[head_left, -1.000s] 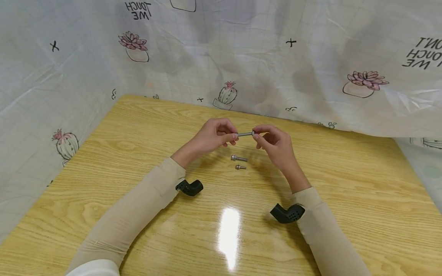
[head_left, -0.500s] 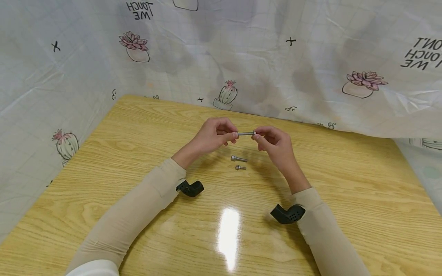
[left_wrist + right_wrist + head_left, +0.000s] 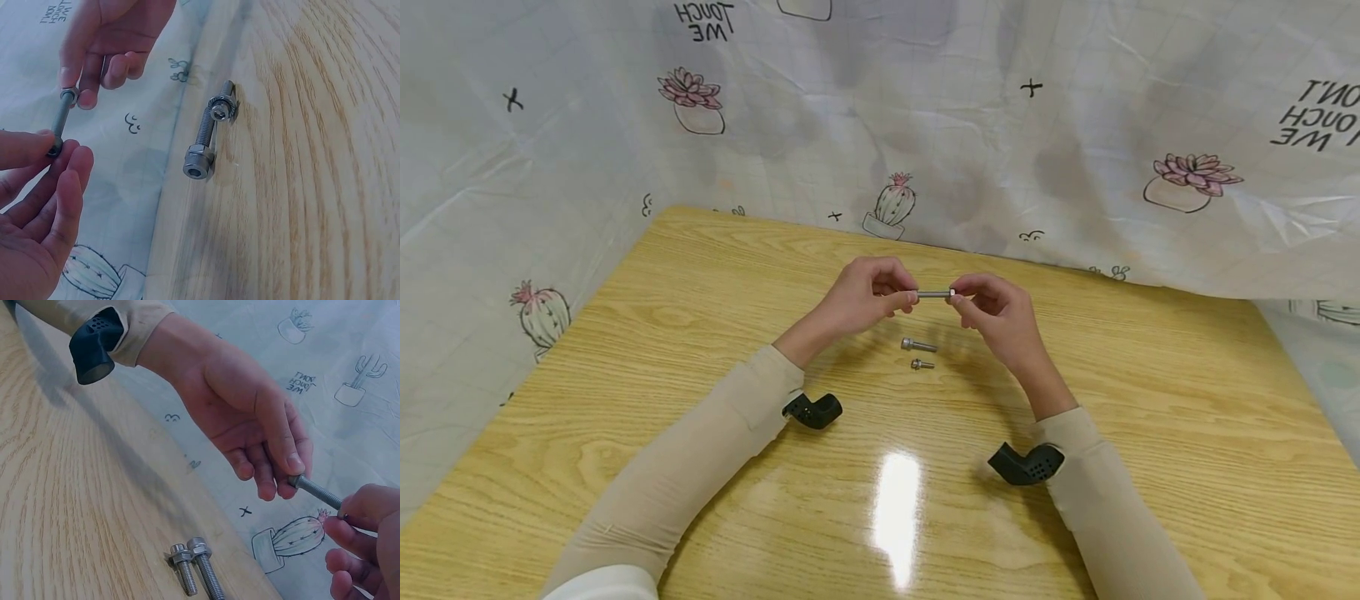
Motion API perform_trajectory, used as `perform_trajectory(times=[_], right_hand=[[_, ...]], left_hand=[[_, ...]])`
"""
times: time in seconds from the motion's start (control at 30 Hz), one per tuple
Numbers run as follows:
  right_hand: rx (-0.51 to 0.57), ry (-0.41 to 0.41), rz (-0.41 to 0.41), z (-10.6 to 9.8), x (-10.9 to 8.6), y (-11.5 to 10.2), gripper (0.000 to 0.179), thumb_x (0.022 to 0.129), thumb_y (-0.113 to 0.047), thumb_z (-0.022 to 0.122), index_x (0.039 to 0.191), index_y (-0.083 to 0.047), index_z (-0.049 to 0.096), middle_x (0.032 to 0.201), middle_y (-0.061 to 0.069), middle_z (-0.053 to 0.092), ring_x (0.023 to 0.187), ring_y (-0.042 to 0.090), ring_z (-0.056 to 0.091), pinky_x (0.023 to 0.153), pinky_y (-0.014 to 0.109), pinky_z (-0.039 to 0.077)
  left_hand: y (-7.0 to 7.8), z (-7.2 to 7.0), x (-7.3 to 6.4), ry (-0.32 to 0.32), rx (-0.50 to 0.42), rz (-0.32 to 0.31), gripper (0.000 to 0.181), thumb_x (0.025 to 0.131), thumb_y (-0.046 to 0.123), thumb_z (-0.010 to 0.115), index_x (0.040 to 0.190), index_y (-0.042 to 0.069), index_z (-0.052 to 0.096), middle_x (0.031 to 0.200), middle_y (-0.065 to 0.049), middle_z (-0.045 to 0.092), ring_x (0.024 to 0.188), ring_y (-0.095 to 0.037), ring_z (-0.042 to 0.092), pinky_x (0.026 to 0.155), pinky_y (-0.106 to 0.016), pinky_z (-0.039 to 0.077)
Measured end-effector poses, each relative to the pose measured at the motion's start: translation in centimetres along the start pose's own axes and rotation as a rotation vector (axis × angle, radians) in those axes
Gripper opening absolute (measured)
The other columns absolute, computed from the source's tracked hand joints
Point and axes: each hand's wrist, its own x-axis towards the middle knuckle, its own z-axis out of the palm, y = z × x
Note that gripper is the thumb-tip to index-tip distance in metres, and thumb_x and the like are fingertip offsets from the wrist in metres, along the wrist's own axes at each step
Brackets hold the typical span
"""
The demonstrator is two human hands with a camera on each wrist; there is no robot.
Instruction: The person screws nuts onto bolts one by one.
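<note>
The bolt [image 3: 934,293] spans level between both hands: left hand [image 3: 865,296] pinches one end, right hand [image 3: 996,312] pinches, probably, a nut [image 3: 69,95] on the other.

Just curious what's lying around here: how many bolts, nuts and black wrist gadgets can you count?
Bolts: 3 (long bolt held between both hands, medium bolt and short bolt on the table)
Nuts: 1 (nut on the held bolt)
Black wrist cameras: 2 ()
Total: 6

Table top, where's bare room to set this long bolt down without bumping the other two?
The table is bare right of the right hand and left of the left hand, out to the cloth backdrop. It is crowded between the hands, where two bolts lie below the held bolt.
</note>
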Motion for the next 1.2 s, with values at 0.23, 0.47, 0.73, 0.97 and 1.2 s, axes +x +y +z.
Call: perform_trajectory(times=[0.23,0.47,0.73,0.97,1.2], right_hand=[[0.002,-0.006,0.028,0.08,-0.06,-0.04,0.027,0.098,-0.021,0.059,0.097,0.005,0.065,0.074,-0.005,0.065,0.059,0.017,0.052,0.058,0.028,0.047],[-0.002,-0.014,0.066,0.18,0.07,0.08,0.044,0.101,-0.027,0.051,0.077,0.008,0.060,0.062,-0.001,0.057,0.056,0.015,0.049,0.054,0.033,0.045],[0.054,0.005,0.013,0.09,0.00,-0.10,0.031,0.103,-0.022,0.048,0.102,0.005,0.061,0.084,0.003,0.062,0.061,0.017,0.055,0.056,0.028,0.048],[0.027,-0.017,-0.074,-0.08,0.06,0.03,0.021,0.095,-0.009,0.060,0.113,0.001,0.063,0.096,-0.003,0.063,0.070,0.013,0.059,0.060,0.025,0.050],[0.011,-0.016,-0.025,-0.17,0.11,0.13,0.024,0.099,-0.018,0.056,0.098,0.004,0.065,0.076,0.007,0.062,0.062,0.027,0.053,0.057,0.033,0.047]], left_hand=[[-0.01,0.11,0.11,-0.009,-0.013,0.005,0.003,0.093,0.011,0.065,0.094,0.008,0.066,0.093,-0.015,0.070,0.090,-0.038,0.068,0.079,-0.053,0.054],[0.17,0.20,0.16,-0.034,-0.016,0.045,0.003,0.092,0.009,0.065,0.094,0.007,0.066,0.090,-0.013,0.070,0.088,-0.040,0.067,0.077,-0.054,0.054],[0.28,0.22,0.13,-0.002,-0.011,0.009,0.003,0.093,0.010,0.064,0.094,0.009,0.066,0.095,-0.017,0.070,0.090,-0.038,0.068,0.079,-0.053,0.054],[0.21,0.21,0.27,0.021,-0.033,-0.008,0.003,0.093,0.010,0.064,0.095,0.008,0.066,0.097,-0.020,0.069,0.091,-0.038,0.068,0.081,-0.055,0.053],[0.46,0.32,0.37,0.008,-0.033,-0.003,0.004,0.093,0.010,0.065,0.095,0.007,0.066,0.095,-0.015,0.070,0.092,-0.038,0.068,0.081,-0.053,0.055]])
